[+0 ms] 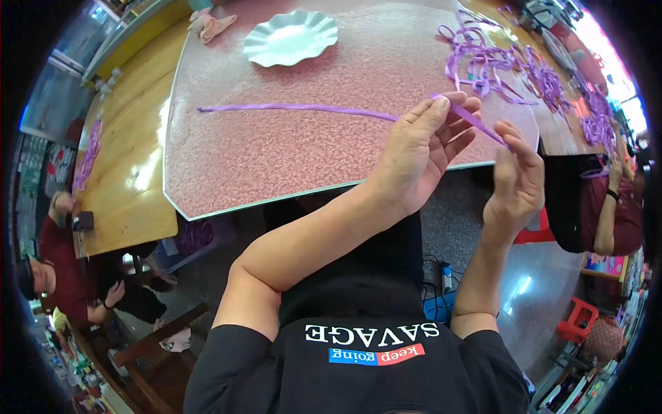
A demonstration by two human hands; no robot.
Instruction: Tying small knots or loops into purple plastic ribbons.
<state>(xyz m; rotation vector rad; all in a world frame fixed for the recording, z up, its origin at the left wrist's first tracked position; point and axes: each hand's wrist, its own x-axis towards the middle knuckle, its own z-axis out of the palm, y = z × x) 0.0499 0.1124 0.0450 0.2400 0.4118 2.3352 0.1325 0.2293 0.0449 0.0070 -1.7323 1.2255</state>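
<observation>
A long, thin purple stick, with faint spiral bands along it, reaches left over the pink tabletop from my left hand. My left thumb and forefinger are pinched together at its right end, the other fingers loosely curled. From that pinch a flat purple ribbon slants down to the right, pulled straight. Its lower end is between the fingers of my right hand, held just past the table's front edge. Where the stick and ribbon meet is hidden by my left fingers.
A white wavy-rimmed plate sits at the back of the pink-topped table. Loose purple ribbons lie tangled at the back right, with more bundles beyond. A pink cloth-like item lies back left. People in dark red sit at both sides.
</observation>
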